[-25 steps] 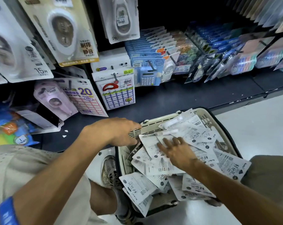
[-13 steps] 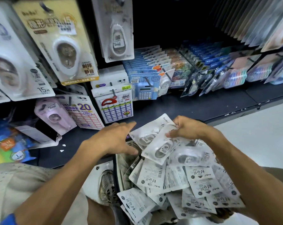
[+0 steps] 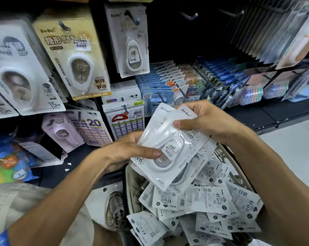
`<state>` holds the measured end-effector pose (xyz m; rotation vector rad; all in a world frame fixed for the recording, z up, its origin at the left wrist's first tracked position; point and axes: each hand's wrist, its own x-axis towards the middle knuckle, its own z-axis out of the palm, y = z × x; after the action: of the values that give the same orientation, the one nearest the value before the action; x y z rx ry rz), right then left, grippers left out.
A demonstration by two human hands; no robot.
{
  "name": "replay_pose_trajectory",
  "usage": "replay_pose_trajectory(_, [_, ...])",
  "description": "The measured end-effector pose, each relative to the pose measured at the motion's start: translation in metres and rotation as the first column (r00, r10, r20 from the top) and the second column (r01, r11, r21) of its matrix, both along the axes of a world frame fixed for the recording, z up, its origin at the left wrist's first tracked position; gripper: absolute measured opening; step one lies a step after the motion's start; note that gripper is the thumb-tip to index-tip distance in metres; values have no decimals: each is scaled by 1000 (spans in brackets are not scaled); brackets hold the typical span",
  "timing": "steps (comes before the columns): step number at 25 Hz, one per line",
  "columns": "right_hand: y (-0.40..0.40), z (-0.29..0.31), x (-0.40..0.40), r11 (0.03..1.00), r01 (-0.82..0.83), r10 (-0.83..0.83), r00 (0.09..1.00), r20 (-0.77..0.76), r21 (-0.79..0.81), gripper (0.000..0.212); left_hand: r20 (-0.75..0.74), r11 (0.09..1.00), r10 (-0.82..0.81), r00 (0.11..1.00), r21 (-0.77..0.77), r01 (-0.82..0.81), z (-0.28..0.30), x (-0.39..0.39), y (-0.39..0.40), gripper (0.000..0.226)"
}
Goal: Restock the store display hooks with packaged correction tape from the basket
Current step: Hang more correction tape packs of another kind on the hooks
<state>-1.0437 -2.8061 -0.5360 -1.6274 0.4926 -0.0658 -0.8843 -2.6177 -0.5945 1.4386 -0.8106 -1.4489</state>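
Note:
Both my hands hold a small stack of white correction tape packs (image 3: 169,139) above the basket. My left hand (image 3: 125,151) grips the stack's lower left edge, thumb pressed on the front blister. My right hand (image 3: 205,121) pinches its upper right side, thumb on top. Below lies the beige basket (image 3: 132,181), filled with several more white packs (image 3: 208,199) lying back side up. A matching white pack hangs on a display hook (image 3: 132,17) at top centre. Two bare hooks (image 3: 190,15) stick out of the dark panel to its right.
Larger correction tape cards (image 3: 73,55) hang at upper left. Sticker packs (image 3: 127,121) and blue cards (image 3: 159,82) hang behind my hands. A dark shelf base (image 3: 267,114) runs along the right, with pale floor (image 3: 292,148) beyond. My sandalled foot (image 3: 114,210) rests beside the basket.
My right hand lifted a bunch of packs out of the basket. My left hand left the basket rim and took hold of the stack's lower edge. The view tilted upward.

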Motion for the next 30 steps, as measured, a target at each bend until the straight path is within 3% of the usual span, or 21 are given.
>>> replay_pose_trajectory(4, [2,11,1,992,-18,28,997,76,-122,22,-89,996,5,996,-89,-12,7,-7,4,46])
replay_pose_trajectory(9, [5,12,1,979,-20,41,994,104,-201,16,-184,993,11,983,-112,-32,7,-16,6,62])
replay_pose_trajectory(12, [-1,10,3,997,-16,26,989,144,-69,12,-125,988,48,991,-141,-66,12,-15,3,50])
replay_pose_trajectory(15, [-28,-23,1,964,228,-244,964,108,139,39,19,966,212,977,-154,-207,18,-4,-2,63])
replay_pose_trajectory(16, [-42,-43,-6,944,306,-314,948,49,123,39,85,954,276,957,-143,-263,18,0,-3,71])
replay_pose_trajectory(17, [-57,-68,-19,949,315,-316,949,-15,-31,29,139,941,330,934,-126,-314,17,4,-3,79])
replay_pose_trajectory(18, [-70,-95,-36,951,169,-217,961,-169,-257,26,174,925,379,909,-107,-365,16,6,-2,84])
replay_pose_trajectory(19, [-79,-124,-58,889,-121,-80,909,-409,-442,44,193,904,427,883,-99,-416,15,8,-2,87])
replay_pose_trajectory(20, [-79,-153,-82,774,-397,5,783,-623,-493,61,207,881,473,857,-102,-462,14,11,-1,87])
replay_pose_trajectory(21, [-77,-178,-104,713,-527,33,684,-728,-463,67,218,860,510,832,-114,-498,13,13,0,84])
replay_pose_trajectory(22, [-73,-195,-118,701,-540,36,680,-732,-467,62,223,843,537,813,-134,-520,13,14,1,80])
replay_pose_trajectory(23, [-69,-205,-122,711,-482,27,746,-665,-512,50,225,831,557,800,-157,-534,13,14,1,75])
replay_pose_trajectory(25, [-68,-202,-112,819,-221,-29,905,-424,-529,24,254,823,568,783,-195,-534,20,14,2,70])
replay_pose_trajectory(27, [-70,-167,-91,914,8,-109,968,-227,-406,7,279,815,577,767,-248,-523,34,15,4,71])
replay_pose_trajectory(30, [-66,-93,-51,950,225,-228,974,11,-215,20,159,730,644,748,-419,-539,67,28,21,65])
